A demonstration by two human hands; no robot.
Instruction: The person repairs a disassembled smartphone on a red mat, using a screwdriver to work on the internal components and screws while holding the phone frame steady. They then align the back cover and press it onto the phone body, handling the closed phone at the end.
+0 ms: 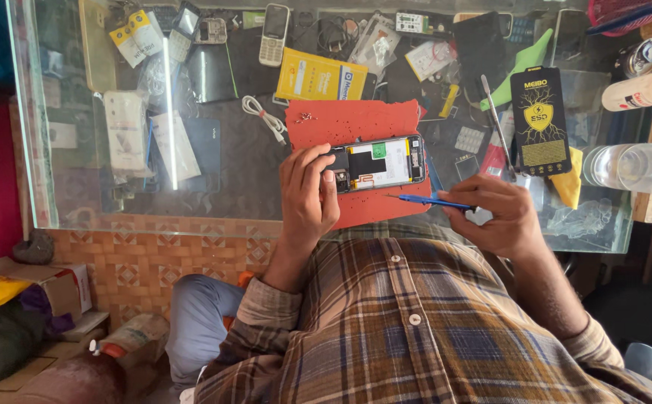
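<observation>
An opened smartphone with its back cover off lies on a red work mat on a glass counter. My left hand grips the phone's left end, thumb on its edge. My right hand pinches a thin blue-handled screwdriver, whose tip points left, just below the phone's lower edge. A few tiny screws lie at the mat's upper left.
The glass counter shows phones and parts beneath it. A white cable, yellow box, tweezers, black package, white bottle and clear bottle lie around the mat. The counter edge runs near my chest.
</observation>
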